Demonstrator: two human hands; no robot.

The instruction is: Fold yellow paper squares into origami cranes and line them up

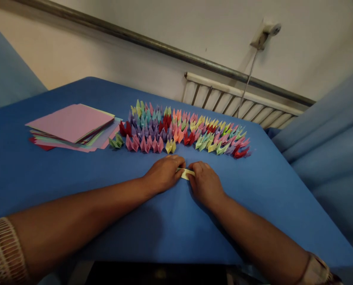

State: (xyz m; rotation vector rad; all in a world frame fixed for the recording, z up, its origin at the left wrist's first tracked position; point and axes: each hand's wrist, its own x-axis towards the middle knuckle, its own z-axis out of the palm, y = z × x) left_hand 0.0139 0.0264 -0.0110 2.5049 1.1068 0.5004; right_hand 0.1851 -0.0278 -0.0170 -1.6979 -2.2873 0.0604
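Between my two hands, just above or on the blue tabletop, is a small folded piece of pale yellow paper [186, 173]. My left hand [165, 172] pinches its left end, and my right hand [206, 183] grips the right end. Fingers cover both ends, so only the middle of the paper shows. Right beyond my hands stand rows of folded paper cranes [146, 145] in pink, red, purple, green, yellow and teal. A single yellow crane [170, 147] is the closest to my left hand.
A stack of coloured square paper sheets [71, 122], pink on top, lies at the left of the blue table [111, 225]. Behind the table are a radiator [224, 99], a wall pipe [152, 44] and a socket with a cord [262, 37]. Blue curtain [333, 146] hangs at the right.
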